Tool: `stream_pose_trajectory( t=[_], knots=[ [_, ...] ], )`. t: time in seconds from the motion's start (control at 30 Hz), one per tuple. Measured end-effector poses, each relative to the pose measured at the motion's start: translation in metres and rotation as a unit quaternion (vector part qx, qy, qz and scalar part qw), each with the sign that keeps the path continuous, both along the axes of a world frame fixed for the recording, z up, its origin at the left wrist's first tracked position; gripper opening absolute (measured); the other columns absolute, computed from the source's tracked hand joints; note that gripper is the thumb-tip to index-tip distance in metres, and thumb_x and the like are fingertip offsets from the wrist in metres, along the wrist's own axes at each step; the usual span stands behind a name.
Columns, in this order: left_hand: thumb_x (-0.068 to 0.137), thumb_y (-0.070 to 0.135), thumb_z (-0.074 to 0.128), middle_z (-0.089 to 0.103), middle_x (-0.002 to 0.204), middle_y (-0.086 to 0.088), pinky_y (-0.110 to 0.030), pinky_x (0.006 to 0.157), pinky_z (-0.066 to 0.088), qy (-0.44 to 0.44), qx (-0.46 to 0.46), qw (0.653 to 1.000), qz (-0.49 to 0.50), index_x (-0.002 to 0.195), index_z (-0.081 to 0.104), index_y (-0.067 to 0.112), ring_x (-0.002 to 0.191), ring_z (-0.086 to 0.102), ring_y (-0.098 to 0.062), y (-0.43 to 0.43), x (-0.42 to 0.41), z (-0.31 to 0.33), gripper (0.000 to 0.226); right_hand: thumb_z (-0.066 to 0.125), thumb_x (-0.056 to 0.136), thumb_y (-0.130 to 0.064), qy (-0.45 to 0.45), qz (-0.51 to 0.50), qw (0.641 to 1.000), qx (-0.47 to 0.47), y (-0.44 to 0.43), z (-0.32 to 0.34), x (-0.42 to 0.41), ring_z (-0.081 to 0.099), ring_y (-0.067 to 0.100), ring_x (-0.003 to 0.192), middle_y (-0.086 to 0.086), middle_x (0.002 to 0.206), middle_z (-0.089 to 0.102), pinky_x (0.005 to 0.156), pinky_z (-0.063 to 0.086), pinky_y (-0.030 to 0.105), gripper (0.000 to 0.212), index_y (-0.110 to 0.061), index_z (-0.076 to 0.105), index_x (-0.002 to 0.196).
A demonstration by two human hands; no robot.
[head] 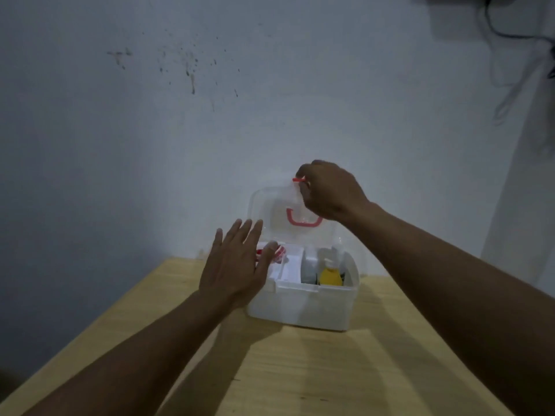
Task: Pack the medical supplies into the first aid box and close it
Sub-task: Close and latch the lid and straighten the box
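Observation:
A white first aid box (303, 304) stands on the wooden table with its clear lid (270, 211) raised upright. The lid carries a red handle (303, 222) and a red latch (298, 179) at its top edge. My right hand (327, 190) is shut on the lid's top edge at the latch. My left hand (237, 262) hovers flat, fingers spread, over the box's left side. Inside I see a yellow bottle (330, 276), a white container (309, 265), a white packet (289, 267) and a red-and-white item (280, 252), partly hidden by my left hand.
The wooden table (300, 370) stands against a stained pale wall (192, 85). The box sits near the table's far edge. Dark cables (510, 34) hang at the top right corner. The scene is dim.

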State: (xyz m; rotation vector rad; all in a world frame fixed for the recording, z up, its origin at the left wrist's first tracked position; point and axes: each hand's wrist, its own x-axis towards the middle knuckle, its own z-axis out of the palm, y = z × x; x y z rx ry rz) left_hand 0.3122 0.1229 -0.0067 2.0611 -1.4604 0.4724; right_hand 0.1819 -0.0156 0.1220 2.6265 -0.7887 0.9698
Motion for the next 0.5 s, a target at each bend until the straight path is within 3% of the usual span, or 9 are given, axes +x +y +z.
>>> stream_pose_trajectory(
  t=[0.07, 0.2, 0.37, 0.5],
  knots=[
    [0.089, 0.065, 0.001, 0.018, 0.162, -0.001, -0.048, 0.121, 0.007, -0.007, -0.009, 1.000, -0.005, 0.153, 0.017, 0.024, 0.150, 0.009, -0.018, -0.012, 0.005, 0.018, 0.078, 0.049, 0.094, -0.022, -0.025, -0.042, 0.999, -0.007, -0.009, 0.008, -0.016, 0.054, 0.033, 0.117, 0.014, 0.130, 0.057, 0.089, 0.051, 0.046, 0.040, -0.011, 0.057, 0.131],
    [0.097, 0.054, 0.015, 0.018, 0.162, -0.007, -0.050, 0.120, 0.015, -0.022, -0.017, 1.000, 0.005, 0.153, 0.018, 0.021, 0.149, 0.013, -0.024, -0.035, 0.016, 0.048, 0.065, 0.049, 0.097, -0.033, 0.022, -0.137, 0.988, 0.069, -0.028, 0.008, -0.039, 0.035, 0.039, 0.137, 0.017, 0.151, 0.035, 0.104, 0.039, 0.053, 0.056, -0.013, 0.036, 0.148],
    [0.102, 0.043, 0.025, 0.013, 0.163, -0.007, -0.047, 0.120, 0.016, -0.007, -0.001, 1.000, -0.007, 0.155, 0.014, 0.022, 0.149, 0.014, -0.026, -0.060, 0.023, 0.074, 0.058, 0.048, 0.100, -0.034, 0.068, -0.127, 0.976, 0.161, -0.042, 0.001, -0.052, 0.031, 0.038, 0.142, 0.016, 0.157, 0.030, 0.111, 0.034, 0.050, 0.060, -0.016, 0.028, 0.154],
    [0.103, 0.038, 0.025, 0.016, 0.162, -0.007, -0.047, 0.119, 0.021, -0.001, 0.041, 0.998, -0.038, 0.155, 0.014, 0.022, 0.148, 0.017, -0.027, -0.072, 0.024, 0.084, 0.055, 0.051, 0.096, -0.025, 0.030, -0.124, 0.989, 0.069, -0.032, -0.005, -0.050, 0.032, 0.037, 0.140, 0.017, 0.153, 0.034, 0.108, 0.037, 0.051, 0.057, -0.014, 0.035, 0.150]
  ],
)
